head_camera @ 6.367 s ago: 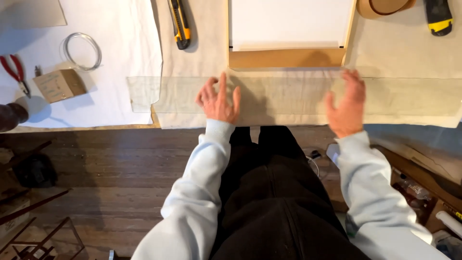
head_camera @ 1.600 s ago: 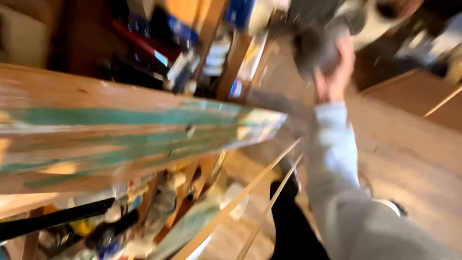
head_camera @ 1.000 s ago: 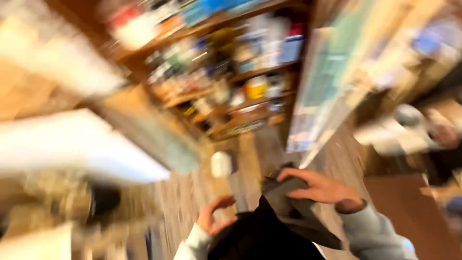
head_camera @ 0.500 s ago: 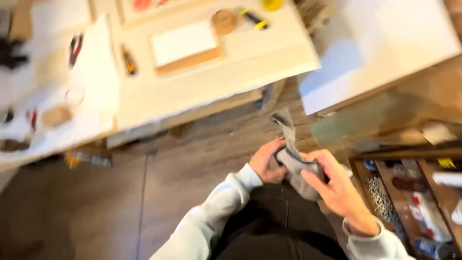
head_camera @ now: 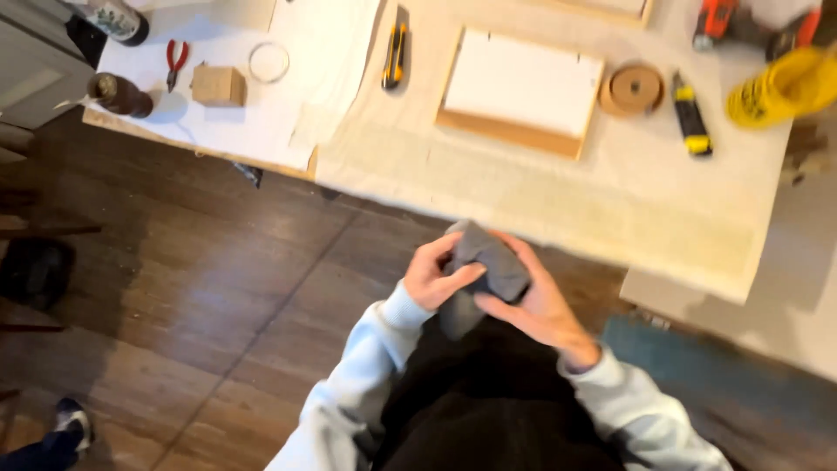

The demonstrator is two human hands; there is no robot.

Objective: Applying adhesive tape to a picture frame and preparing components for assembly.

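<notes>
Both my hands hold a bunched grey cloth (head_camera: 488, 262) in front of my body, just short of the table edge. My left hand (head_camera: 433, 275) grips its left side with the thumb on top. My right hand (head_camera: 534, 301) cups it from the right and below. Past the cloth, on the table (head_camera: 558, 205), lies a long pale translucent sheet (head_camera: 610, 218) spread along the near edge. Behind that sheet rests a white panel in a wooden frame (head_camera: 520, 90).
On the table: a yellow-black utility knife (head_camera: 395, 57), a brown tape roll (head_camera: 633, 88), a second yellow-black tool (head_camera: 690, 114), a yellow object (head_camera: 785, 85), red pliers (head_camera: 176, 59), a small wooden block (head_camera: 218, 85), a wire ring (head_camera: 268, 62). Dark bottles (head_camera: 120, 94) stand far left. Wooden floor below.
The view swung away from the table past cluttered shelves and came back. My hands, earlier flat on the pale sheet, now hold the grey cloth between them.
</notes>
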